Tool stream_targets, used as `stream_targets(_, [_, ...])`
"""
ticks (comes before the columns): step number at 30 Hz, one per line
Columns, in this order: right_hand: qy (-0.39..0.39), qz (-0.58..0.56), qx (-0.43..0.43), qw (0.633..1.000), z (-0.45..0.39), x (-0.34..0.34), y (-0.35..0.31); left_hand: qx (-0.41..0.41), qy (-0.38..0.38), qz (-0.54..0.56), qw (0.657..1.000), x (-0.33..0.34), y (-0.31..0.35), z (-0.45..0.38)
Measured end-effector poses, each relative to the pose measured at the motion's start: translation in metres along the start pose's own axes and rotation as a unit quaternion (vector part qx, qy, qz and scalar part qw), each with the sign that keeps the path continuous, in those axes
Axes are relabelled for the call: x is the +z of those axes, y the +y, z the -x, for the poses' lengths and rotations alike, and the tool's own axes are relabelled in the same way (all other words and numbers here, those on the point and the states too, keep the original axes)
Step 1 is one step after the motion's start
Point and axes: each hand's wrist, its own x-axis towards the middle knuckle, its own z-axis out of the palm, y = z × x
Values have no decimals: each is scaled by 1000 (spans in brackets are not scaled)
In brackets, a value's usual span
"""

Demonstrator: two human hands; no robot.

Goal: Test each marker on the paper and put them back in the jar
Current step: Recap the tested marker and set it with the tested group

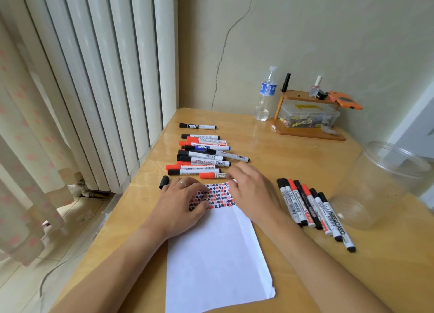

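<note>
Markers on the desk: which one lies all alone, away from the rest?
The black-capped marker farthest from the person, lying alone beyond the left pile.

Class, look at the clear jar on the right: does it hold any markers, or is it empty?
Empty: through the jar only table shows, and the markers lie beside it.

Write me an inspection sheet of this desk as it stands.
Surface: wooden desk, glossy, set in a corner.
Job's things: white paper with red and black test marks along its far edge; pile of markers beyond it; row of markers right of it; clear jar, no markers visible inside; loose black cap.
Clutter: water bottle; wooden shelf with a plastic box.
Hands: left hand rests on the paper; right hand reaches at a red-capped marker, fingers hidden.
Cables: nothing seen.
Surroundings: radiator, curtain, cracked wall.
</note>
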Motion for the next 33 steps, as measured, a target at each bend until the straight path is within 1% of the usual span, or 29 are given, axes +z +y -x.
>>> stream_targets(3, [-1,6,2,1000,-15,19,4,0,-1,-2,1000,0,1,0])
stream_targets(7, [-9,48,18,999,-17,47,10,-4,-4,7,1000,-1,1,1])
stream_targets(10, [5,30,53,998,-10,57,13,-1,-3,6,1000,0,2,0])
stream_targets(13, [5,29,55,998,-9,56,15,-3,-6,8,1000,-1,2,-1])
stream_targets(20, [19,64,23,998,-9,50,13,-1,0,7,1000,-1,3,0])
stream_targets(22, [30,60,-13,998,-8,45,12,-1,29,29,999,0,4,1])
stream_targets(24, [34,57,-50,997,-7,39,6,-3,72,86,994,1,4,1])
stream_targets(26, [33,39,-75,996,-5,33,-2,-4,98,112,989,-1,4,1])
stream_targets(30, [2,9,-117,993,2,25,-10,45,116,48,991,-1,4,-2])
stream_targets(33, [2,9,-119,993,12,19,-8,65,89,30,993,1,5,-2])
